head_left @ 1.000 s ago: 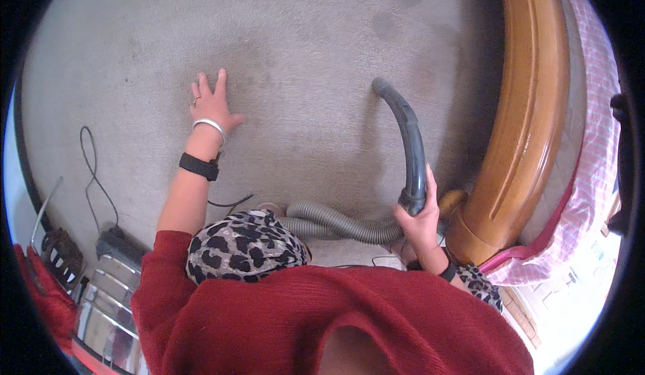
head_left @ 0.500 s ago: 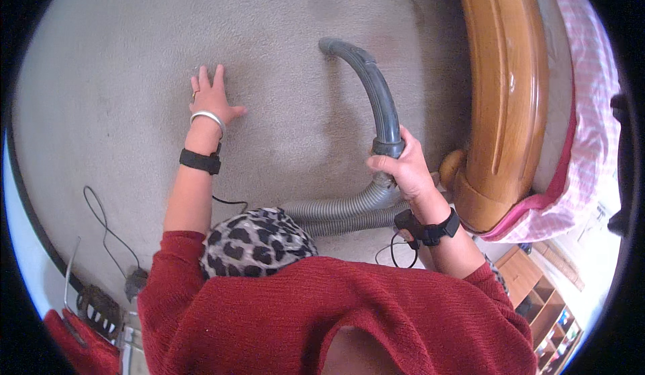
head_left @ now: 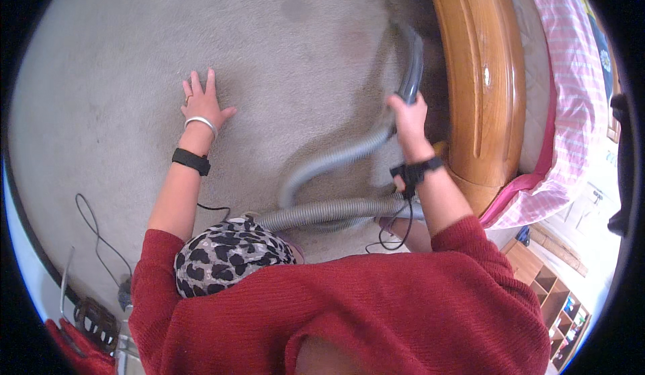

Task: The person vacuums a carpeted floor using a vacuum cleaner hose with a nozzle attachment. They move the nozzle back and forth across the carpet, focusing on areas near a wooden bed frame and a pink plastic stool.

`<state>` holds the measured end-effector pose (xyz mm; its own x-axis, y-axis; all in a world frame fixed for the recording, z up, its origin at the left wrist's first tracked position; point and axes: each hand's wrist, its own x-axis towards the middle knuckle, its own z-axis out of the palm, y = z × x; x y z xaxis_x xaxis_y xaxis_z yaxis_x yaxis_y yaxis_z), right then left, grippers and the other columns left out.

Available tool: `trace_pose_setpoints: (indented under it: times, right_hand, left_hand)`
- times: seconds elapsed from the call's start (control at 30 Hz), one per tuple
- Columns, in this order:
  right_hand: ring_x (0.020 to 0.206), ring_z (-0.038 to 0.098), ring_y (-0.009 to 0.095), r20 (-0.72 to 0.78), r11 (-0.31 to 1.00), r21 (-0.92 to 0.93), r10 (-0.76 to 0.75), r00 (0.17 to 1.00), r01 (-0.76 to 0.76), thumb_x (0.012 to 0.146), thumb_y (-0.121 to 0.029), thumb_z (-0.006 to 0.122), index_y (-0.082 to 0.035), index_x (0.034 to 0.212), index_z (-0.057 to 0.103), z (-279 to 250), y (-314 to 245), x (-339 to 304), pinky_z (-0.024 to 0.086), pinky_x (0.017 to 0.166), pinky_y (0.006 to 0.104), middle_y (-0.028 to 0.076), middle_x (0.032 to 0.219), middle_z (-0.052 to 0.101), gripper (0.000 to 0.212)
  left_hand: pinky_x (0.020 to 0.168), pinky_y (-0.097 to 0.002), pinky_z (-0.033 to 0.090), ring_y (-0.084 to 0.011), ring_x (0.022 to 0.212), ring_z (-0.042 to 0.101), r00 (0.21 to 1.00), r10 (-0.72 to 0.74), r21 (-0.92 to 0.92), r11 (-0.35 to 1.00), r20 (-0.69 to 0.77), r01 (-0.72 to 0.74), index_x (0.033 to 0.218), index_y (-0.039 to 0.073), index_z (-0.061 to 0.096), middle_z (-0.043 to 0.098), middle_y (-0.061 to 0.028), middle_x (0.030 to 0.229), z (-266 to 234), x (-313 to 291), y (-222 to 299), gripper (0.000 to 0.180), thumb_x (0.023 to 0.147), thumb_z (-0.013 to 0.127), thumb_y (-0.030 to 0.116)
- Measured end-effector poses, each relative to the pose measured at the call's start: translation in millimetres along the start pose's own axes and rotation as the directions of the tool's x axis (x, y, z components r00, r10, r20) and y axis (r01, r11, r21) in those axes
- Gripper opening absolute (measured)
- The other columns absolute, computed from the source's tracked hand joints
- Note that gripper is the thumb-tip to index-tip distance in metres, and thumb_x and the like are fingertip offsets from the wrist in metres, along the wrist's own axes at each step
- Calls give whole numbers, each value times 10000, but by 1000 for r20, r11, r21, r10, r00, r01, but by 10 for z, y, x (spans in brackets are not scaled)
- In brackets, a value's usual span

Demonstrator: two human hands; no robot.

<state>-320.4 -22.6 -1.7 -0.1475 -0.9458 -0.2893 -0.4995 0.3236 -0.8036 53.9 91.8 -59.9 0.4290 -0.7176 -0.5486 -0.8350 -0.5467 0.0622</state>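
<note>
Right hand (head_left: 410, 118), fingers wrapped round the curved vacuum wand (head_left: 415, 59), best keeps corrugated hose (head_left: 336, 158) slack; left hand (head_left: 203, 107), splayed and empty, apparently braces on carpet (head_left: 114, 86).

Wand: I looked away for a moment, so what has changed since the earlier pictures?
The right hand has pushed the wand forward, bringing its far end closer to the bed frame. The hose now bends forward over the carpet. Nothing was let go: the right hand still holds the wand; the left hand stays spread.
</note>
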Motion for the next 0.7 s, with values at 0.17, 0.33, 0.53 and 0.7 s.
trace_pose_setpoints:
  times: [0.17, 0.33, 0.53, 0.7]
  right_hand:
    - [692, 577, 141, 16, 964, -247, 104, 994, -97, 657, -146, 728, -26, 899, 593, -368, 347, -1290, 491, 657, 310, 35, 765, 605, 302]
    - [676, 609, 182, 25, 994, -90, -54, 998, 56, 647, -201, 750, -18, 867, 611, -23, -12, 21, 501, 662, 344, 68, 760, 654, 319]
    - [727, 648, 237, 21, 959, -282, -8, 1000, 14, 638, -202, 740, -9, 876, 600, 78, -265, -230, 523, 737, 375, 120, 757, 652, 337]
    - [721, 609, 193, -12, 912, -410, 14, 1000, -18, 623, -207, 736, -20, 871, 582, -107, -44, -1037, 511, 712, 362, 96, 763, 616, 347]
  left_hand:
    - [1064, -559, 367, -405, 1443, 141, 999, 11, 56, 998, -34, -9, 1519, 215, 185, 106, -161, 1581, 65, 11, -7, 1036, 716, 817, 386]
    - [1061, -540, 380, -407, 1440, 164, 999, 22, 85, 996, -47, -18, 1521, 221, 182, 121, -166, 1580, 41, 3, -9, 1048, 709, 817, 405]
    - [1056, -537, 383, -391, 1445, 166, 999, 26, 126, 992, -44, -20, 1528, 253, 163, 111, -143, 1588, 42, -29, -22, 1038, 726, 798, 432]
    - [1039, -555, 391, -374, 1450, 164, 999, 20, 114, 993, -36, -15, 1529, 272, 158, 107, -126, 1593, 53, -36, -34, 1021, 738, 770, 476]
